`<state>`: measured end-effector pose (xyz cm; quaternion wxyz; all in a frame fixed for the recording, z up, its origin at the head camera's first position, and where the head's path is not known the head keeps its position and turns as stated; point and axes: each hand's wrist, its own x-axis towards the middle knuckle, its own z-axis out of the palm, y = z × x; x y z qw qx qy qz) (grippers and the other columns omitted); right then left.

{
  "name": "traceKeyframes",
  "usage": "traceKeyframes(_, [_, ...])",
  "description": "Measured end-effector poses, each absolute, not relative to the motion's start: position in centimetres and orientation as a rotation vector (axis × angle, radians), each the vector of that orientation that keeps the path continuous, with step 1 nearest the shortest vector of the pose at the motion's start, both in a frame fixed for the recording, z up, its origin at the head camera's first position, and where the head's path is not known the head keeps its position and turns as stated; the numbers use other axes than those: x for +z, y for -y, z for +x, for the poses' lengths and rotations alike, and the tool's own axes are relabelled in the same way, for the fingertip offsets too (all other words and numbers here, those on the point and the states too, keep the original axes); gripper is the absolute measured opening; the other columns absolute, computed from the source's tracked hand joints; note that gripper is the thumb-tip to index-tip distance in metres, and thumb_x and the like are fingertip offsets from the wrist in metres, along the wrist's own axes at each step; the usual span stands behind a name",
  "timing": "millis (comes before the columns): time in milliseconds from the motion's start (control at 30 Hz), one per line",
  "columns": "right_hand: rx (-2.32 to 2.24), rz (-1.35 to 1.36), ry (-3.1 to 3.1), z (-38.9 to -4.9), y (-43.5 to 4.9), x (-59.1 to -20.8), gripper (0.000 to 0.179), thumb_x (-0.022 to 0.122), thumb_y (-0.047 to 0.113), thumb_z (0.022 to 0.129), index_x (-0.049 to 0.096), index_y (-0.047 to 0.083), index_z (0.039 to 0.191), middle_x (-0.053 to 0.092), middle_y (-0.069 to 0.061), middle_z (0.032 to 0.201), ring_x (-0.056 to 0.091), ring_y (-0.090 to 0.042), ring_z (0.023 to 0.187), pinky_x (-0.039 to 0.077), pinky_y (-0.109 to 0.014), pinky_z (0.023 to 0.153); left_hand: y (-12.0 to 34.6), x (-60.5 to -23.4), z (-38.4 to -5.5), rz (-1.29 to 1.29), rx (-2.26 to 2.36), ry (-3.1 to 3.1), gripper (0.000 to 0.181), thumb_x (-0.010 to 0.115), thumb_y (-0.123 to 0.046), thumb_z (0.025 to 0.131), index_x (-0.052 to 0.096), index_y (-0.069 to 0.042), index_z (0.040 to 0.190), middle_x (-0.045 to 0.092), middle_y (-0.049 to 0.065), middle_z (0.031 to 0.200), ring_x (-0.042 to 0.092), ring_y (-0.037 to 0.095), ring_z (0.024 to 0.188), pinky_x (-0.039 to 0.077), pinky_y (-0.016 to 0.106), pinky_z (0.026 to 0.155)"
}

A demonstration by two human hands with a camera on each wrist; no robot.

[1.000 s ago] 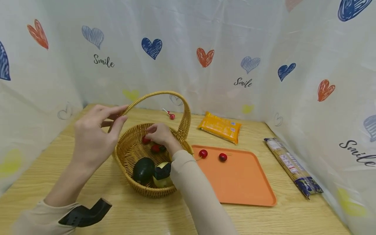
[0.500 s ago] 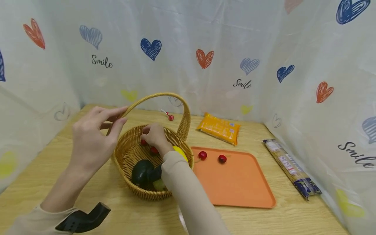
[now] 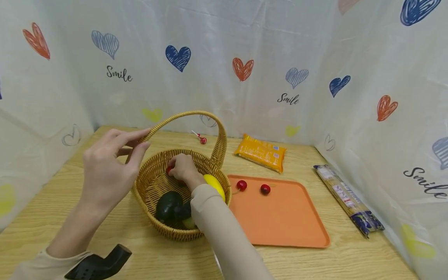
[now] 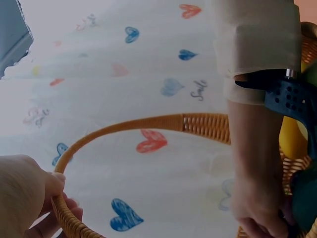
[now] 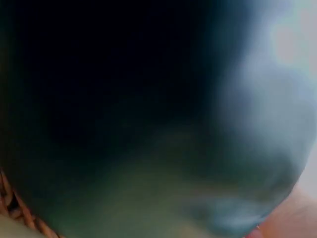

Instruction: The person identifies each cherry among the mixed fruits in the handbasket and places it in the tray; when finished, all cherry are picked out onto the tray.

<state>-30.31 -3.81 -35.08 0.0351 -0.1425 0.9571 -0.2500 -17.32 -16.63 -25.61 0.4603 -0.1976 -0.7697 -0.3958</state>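
Observation:
In the head view, my left hand [image 3: 111, 161] pinches the arched handle [image 3: 182, 114] of a wicker basket [image 3: 182, 233] between thumb and fingers. My right hand [image 3: 184, 169] reaches down inside the basket, its fingers curled at a small red fruit [image 3: 169, 170] by the far-left wall. The hand hides most of that fruit. Nearer the front of the basket lies a dark green avocado-shaped fruit [image 3: 169, 206]. A pale green fruit [image 3: 189, 223] sits beside it, partly covered by the black wrist camera. A yellow fruit [image 3: 215, 186] shows behind my right sleeve. Dark green fills the right wrist view.
An orange tray [image 3: 280, 221] right of the basket bears two cherries [image 3: 241, 185]. Behind stand an orange packet [image 3: 261, 153] and a lollipop [image 3: 202, 140]. A long pack of noodles [image 3: 346, 198] lies at the right. A heart-print curtain [image 3: 210, 89] encloses the table.
My right hand stays at the red fruit, its wrist shifting slightly left and down. The yellow fruit has come into view behind the sleeve. My left hand keeps its hold on the handle.

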Motion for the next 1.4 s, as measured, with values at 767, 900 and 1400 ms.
traceKeyframes(767, [-1.021,-0.795,-2.767,-28.2,-3.8,-30.4,0.022,0.068,0.013,0.088,0.07,0.013,0.109,0.066,0.002,0.106,0.061,-0.013,0.092,0.052,-0.018,0.071,16.3,-25.5,-17.3,-0.479,-0.979,1.866,0.028,0.072,0.012,0.076,0.072,0.003,0.102,0.063,0.016,0.086,0.051,-0.01,0.083,0.043,-0.001,0.072])
traceKeyframes(900, [-1.074,-0.828,-2.697,-27.7,-5.4,-30.4,0.023,0.068,0.013,0.088,0.069,0.013,0.111,0.066,0.002,0.107,0.063,-0.015,0.094,0.053,-0.019,0.069,16.1,-25.5,-17.3,-0.483,-0.981,1.859,0.028,0.071,0.014,0.075,0.072,0.004,0.101,0.064,0.017,0.085,0.051,-0.011,0.082,0.043,-0.002,0.072])
traceKeyframes(1400, [-1.412,-0.787,-2.429,-26.0,-15.0,-30.3,0.026,0.066,0.008,0.088,0.066,0.003,0.114,0.065,-0.01,0.11,0.064,-0.02,0.098,0.056,-0.033,0.085,16.1,-25.5,-17.2,-0.475,-0.97,1.878,0.028,0.071,0.011,0.077,0.072,0.001,0.103,0.065,0.014,0.086,0.052,-0.012,0.082,0.044,0.0,0.073])
